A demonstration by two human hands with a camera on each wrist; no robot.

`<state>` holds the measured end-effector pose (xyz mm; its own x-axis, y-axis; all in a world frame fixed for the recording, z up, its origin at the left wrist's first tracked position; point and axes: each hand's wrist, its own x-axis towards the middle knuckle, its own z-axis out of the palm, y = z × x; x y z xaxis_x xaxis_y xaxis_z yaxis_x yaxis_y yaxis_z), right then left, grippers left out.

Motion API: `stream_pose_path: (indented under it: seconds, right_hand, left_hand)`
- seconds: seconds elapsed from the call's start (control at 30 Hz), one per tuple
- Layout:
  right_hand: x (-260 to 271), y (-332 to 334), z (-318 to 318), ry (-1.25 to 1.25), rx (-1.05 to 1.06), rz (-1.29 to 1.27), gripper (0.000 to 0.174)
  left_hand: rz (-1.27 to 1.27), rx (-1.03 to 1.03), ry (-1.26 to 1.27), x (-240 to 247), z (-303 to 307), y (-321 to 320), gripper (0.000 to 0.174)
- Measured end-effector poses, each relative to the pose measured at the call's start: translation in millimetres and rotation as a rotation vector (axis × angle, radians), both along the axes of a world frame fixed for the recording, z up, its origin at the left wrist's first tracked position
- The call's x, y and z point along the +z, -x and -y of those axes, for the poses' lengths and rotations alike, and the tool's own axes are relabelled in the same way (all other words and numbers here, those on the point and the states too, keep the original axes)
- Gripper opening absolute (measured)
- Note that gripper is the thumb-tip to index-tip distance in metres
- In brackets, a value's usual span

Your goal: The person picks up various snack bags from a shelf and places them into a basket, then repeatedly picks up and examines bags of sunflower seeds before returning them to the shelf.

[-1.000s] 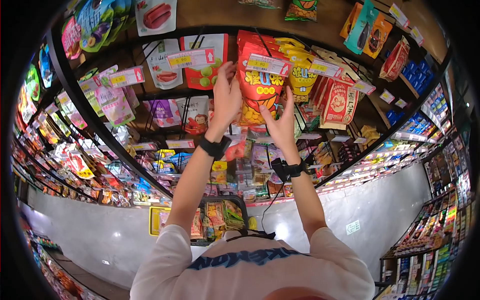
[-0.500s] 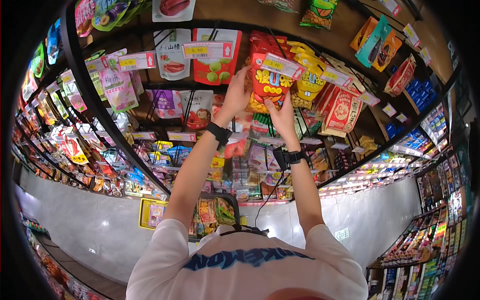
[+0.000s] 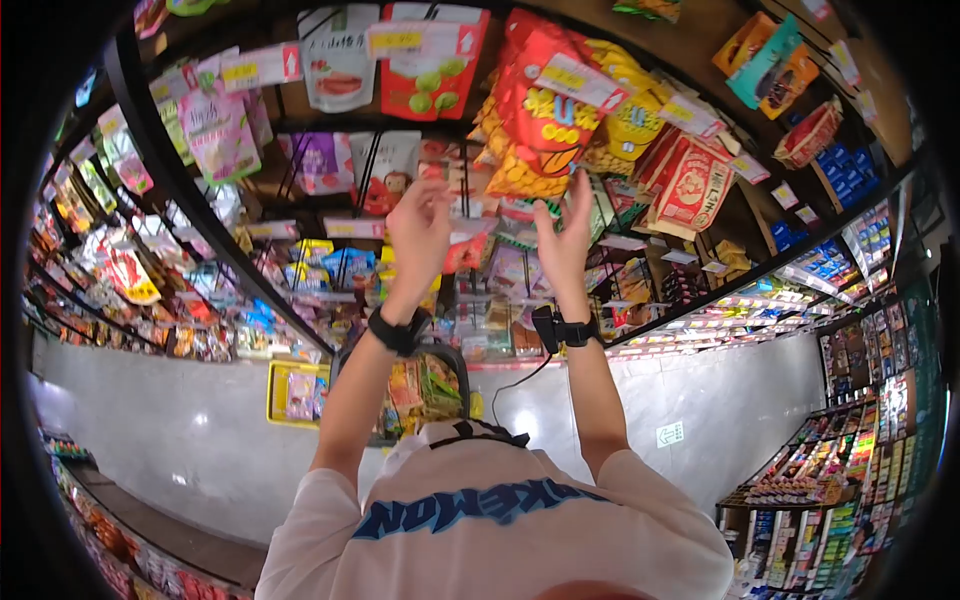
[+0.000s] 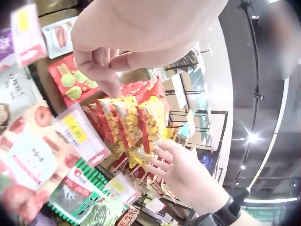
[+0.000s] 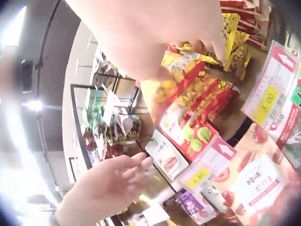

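Note:
A red snack bag (image 3: 548,115) with a yellow-orange lower part hangs from a shelf hook behind a price tag, with more red bags behind it. In the head view my left hand (image 3: 418,235) is below and to the left of it, apart from it, fingers loosely curled and holding nothing. My right hand (image 3: 566,245) is just under the bag's lower right corner, palm turned inward, its fingers relaxed. In the left wrist view the right hand (image 4: 181,172) appears beside the hanging bags (image 4: 124,120). Part of the right hand covers bags in the right wrist view.
Yellow snack bags (image 3: 632,115) and red paper packets (image 3: 690,185) hang to the right. A red pouch with green fruit (image 3: 432,65) hangs on the left. Price tags (image 3: 580,80) jut out before the hooks. On the floor are a dark basket (image 3: 455,365) holding packets and a yellow basket (image 3: 272,395).
Both hands were at the sides of the red bag and have come away from it. The left hand has drawn back down and to the left; the bag stays hanging.

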<state>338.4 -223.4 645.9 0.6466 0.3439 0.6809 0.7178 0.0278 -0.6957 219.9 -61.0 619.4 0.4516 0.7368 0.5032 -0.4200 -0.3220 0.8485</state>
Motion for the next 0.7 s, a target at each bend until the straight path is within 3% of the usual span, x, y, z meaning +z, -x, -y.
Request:
stream_pose_path:
  seconds: [0.07,0.13,0.2,0.27,0.37,0.47,0.53,0.7]
  right_hand:
    - [-24.7,10.9,5.8,0.015,-0.267,0.045,0.056]
    - [-52.4,23.6,14.0,0.013,-0.316,0.117,0.044]
    - [-83.0,50.0,18.7,0.094,-0.34,0.115,0.034]
    - [-131.7,67.0,22.8,0.135,-0.22,0.056,0.03]
    - [-209.4,97.5,26.1,0.386,-0.075,-0.068,0.027]
    - [-311.0,117.7,31.4,0.645,0.072,-0.217,0.023]
    - [-389.1,125.3,37.6,0.785,0.158,-0.458,0.02]
    - [-560.6,123.9,44.4,0.988,0.306,-0.165,0.01]
  left_hand:
    - [-0.137,0.003,0.143,-19.4,5.7,52.2,0.015]
    - [-0.214,0.124,0.231,-72.9,-4.4,89.7,0.013]
    - [-0.41,0.344,0.101,-145.9,-23.5,128.1,0.015]
    - [-0.638,0.459,0.133,-191.1,-28.8,171.3,0.017]
    - [-0.969,0.525,0.078,-326.9,-39.9,244.4,0.019]
    - [-1.198,0.466,0.128,-455.5,-25.6,321.4,0.021]
    - [-1.324,0.371,0.284,-489.2,-3.5,355.4,0.021]
    - [-1.419,0.174,0.625,-568.4,57.0,409.8,0.018]
